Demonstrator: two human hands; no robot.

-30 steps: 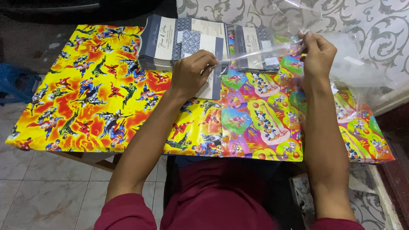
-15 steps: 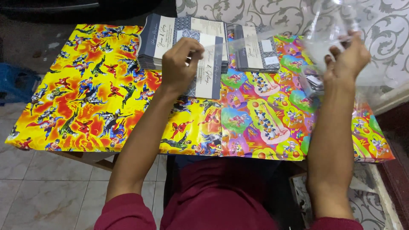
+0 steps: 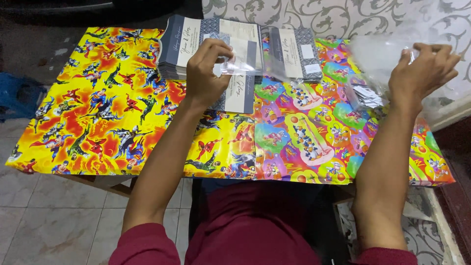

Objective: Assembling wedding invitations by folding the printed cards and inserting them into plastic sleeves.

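Cartoon-print table cover [image 3: 122, 122]; left hand [image 3: 206, 73] grip pinching a clear sleeve [image 3: 238, 64]; right hand [image 3: 424, 71] grip pinching crumpled plastic [image 3: 378, 56].

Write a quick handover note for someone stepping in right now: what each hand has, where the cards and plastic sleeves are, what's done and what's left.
Left hand: fingers pinch a clear plastic sleeve over a loose blue-and-white card lying on the table.
Right hand: raised at the right, gripping a bunch of clear plastic bags.
Things: card stack at the table's far edge, a second card pile beside it, small white slips under the right hand, all on the bright cartoon table cover.
Done: no card visibly sleeved.
Left: the loose card is still outside the sleeve; the stacks look unsleeved.
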